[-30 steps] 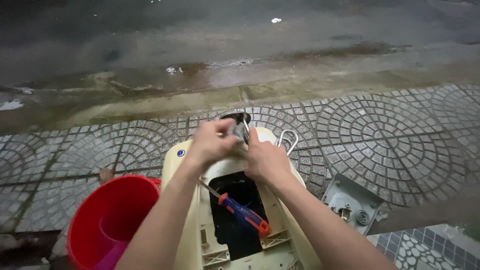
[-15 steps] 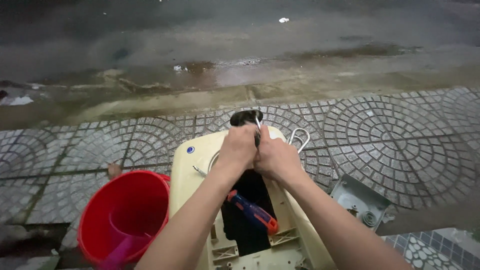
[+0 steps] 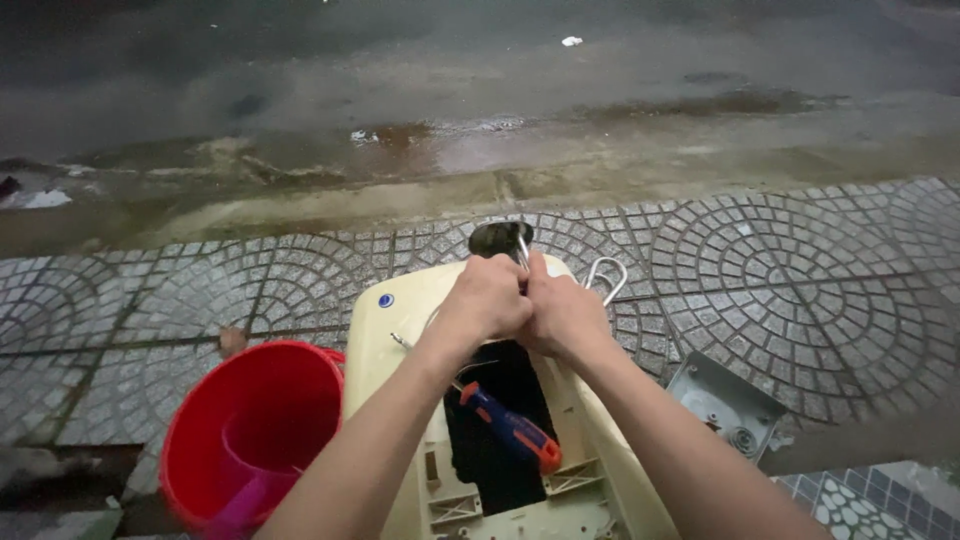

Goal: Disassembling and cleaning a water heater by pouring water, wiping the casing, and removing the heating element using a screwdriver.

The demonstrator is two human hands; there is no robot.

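Head camera: I see my left hand (image 3: 487,300) and right hand (image 3: 560,312) pressed together, both curled tight around a thin metal part (image 3: 522,248) at the far end of a cream plastic appliance casing (image 3: 385,330) lying on patterned paving. A blue-and-orange screwdriver (image 3: 510,428) rests in the casing's dark opening below my wrists. A red bucket (image 3: 250,430) stands just left; a grey cover plate (image 3: 725,405) lies right.

Arms: two, both bare to elbow, no sleeves in view
Left hand (image 3: 487,303): bare, no glove, no ring or watch seen
Right hand (image 3: 562,313): bare, no glove, wrist plain
Rest of body: out of frame, clothing can't tell
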